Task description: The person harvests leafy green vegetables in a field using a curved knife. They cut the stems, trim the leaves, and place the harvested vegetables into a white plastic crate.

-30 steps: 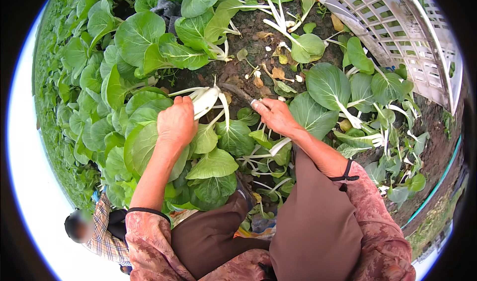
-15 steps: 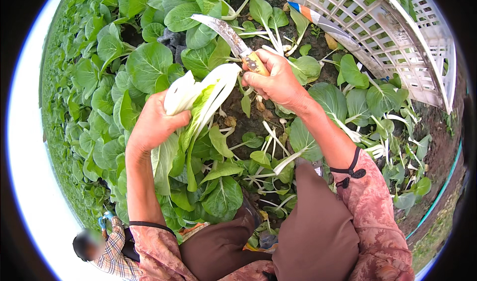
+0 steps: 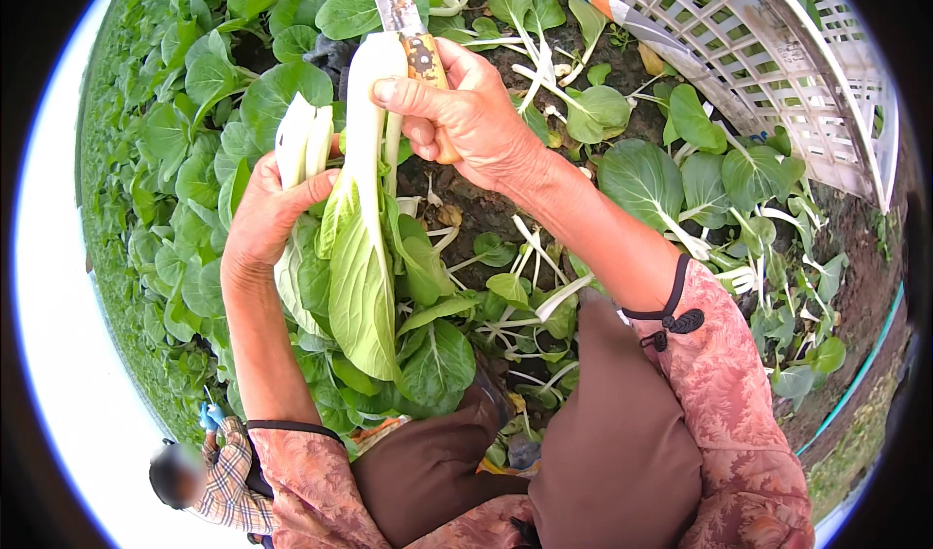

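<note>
My left hand (image 3: 260, 214) is closed around a bok choy head (image 3: 303, 141), its pale cut stalks pointing up and its leaves hanging below. In my right hand (image 3: 476, 121) is a curved knife (image 3: 393, 0) with a worn yellowish handle; its stained blade points up and away. The thumb of that hand also presses a broad white-stalked bok choy leaf (image 3: 362, 296) against the handle. This leaf hangs down just right of the head in my left hand. Whether its stalk is fully apart from the head cannot be made out.
Dense bok choy plants (image 3: 204, 160) fill the left side. Loose leaves and white stalks (image 3: 535, 248) litter the soil ahead of my knees. A white plastic crate (image 3: 777, 53) stands tilted at the far right. Another person (image 3: 219, 476) crouches at the lower left.
My right hand has moved left and up with the knife, and now pinches a leaf stalk. The leaf has swung outward from the head. My left hand has shifted slightly left.
</note>
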The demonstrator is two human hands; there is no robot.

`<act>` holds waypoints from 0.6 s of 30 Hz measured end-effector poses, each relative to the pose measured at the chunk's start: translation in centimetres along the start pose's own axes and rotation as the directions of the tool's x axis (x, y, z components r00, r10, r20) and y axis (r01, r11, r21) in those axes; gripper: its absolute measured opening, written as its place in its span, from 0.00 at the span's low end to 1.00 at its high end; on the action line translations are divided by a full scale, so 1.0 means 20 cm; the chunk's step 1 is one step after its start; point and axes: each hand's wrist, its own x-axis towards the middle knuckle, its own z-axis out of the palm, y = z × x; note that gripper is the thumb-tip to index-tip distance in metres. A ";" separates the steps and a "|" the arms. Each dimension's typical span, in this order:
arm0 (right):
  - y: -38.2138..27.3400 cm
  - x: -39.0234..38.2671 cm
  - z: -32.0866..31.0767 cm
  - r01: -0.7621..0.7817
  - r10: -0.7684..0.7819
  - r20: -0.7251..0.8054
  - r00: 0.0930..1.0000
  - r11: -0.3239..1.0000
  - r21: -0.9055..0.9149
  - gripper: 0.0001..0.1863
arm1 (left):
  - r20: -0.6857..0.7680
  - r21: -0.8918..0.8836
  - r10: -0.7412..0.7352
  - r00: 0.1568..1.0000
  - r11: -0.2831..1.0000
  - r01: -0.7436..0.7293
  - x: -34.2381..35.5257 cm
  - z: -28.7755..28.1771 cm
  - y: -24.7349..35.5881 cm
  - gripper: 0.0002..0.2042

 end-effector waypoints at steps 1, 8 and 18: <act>-0.01 0.01 0.01 0.013 -0.013 -0.001 1.000 0.999 -0.045 0.19 | -0.029 0.040 0.006 1.000 0.999 -0.005 0.00 0.00 0.03 0.22; -0.03 0.06 0.11 0.245 -0.278 0.018 0.960 0.810 -0.532 0.22 | -0.079 0.126 0.120 0.990 0.986 -0.110 -0.09 -0.11 0.19 0.27; 0.08 0.06 0.20 0.228 -0.304 -0.006 0.953 0.728 -0.647 0.21 | -0.150 -0.225 0.044 0.988 0.971 -0.077 -0.11 0.02 0.07 0.22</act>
